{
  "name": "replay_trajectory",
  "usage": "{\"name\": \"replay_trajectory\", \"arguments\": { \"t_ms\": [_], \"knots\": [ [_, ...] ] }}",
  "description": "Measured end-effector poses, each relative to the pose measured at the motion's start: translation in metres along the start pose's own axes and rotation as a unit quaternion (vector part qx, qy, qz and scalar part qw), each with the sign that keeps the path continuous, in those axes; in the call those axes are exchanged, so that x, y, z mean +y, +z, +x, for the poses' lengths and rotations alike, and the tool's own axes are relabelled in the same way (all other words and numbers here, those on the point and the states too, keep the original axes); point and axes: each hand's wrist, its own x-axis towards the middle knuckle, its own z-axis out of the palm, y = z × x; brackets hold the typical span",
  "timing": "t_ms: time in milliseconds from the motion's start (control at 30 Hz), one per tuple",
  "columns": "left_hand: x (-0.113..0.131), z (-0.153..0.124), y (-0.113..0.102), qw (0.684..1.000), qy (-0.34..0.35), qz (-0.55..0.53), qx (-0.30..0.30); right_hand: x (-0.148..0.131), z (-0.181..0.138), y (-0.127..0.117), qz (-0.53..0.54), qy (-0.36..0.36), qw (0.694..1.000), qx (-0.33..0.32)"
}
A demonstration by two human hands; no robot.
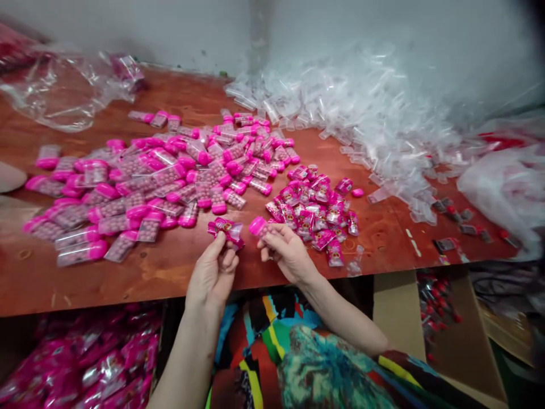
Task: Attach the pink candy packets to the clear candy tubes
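My left hand (216, 264) pinches a small pink printed packet (227, 230) just above the table's front part. To its right, my right hand (289, 253) grips a small clear bottle with a pink cap (257, 225); the cap points up and left, and the fingers hide most of the body. Beyond my left hand spreads a large heap of pink-capped bottles (170, 170) filled with small pink balls. Right of that heap, just past my right hand, lies a smaller pile of shiny pink packets (315, 207). A loose pink cap (357, 192) rests beside this pile.
Many clear plastic tubes (366, 108) are heaped against the wall at the back right. A clear plastic bag (59, 91) lies at the back left, a white bag (506, 187) at the right. Below the table edge are pink packets (93, 363) and a cardboard box (460, 324).
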Motion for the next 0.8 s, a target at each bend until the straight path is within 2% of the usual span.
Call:
{"name": "replay_trajectory", "arguments": {
  "t_ms": [200, 467, 633, 733, 800],
  "knots": [
    [-0.005, -0.006, 0.001, 0.999, -0.007, -0.032, 0.005, 0.011, -0.005, 0.011, -0.029, -0.019, 0.999, -0.02],
    [-0.009, -0.002, -0.009, 0.998, 0.008, -0.066, -0.023, 0.022, -0.006, 0.0, -0.071, -0.069, 0.994, -0.034],
    [-0.009, -0.001, -0.012, 0.998, -0.002, -0.063, -0.028, 0.025, -0.008, -0.008, -0.047, -0.079, 0.995, -0.04],
    [-0.009, -0.003, -0.011, 0.997, -0.009, -0.069, -0.017, 0.026, -0.01, -0.01, -0.111, -0.116, 0.986, -0.038],
    [-0.009, -0.004, -0.009, 0.997, -0.012, -0.072, -0.016, 0.027, -0.01, -0.01, -0.189, -0.167, 0.968, -0.024]
  ]
}}
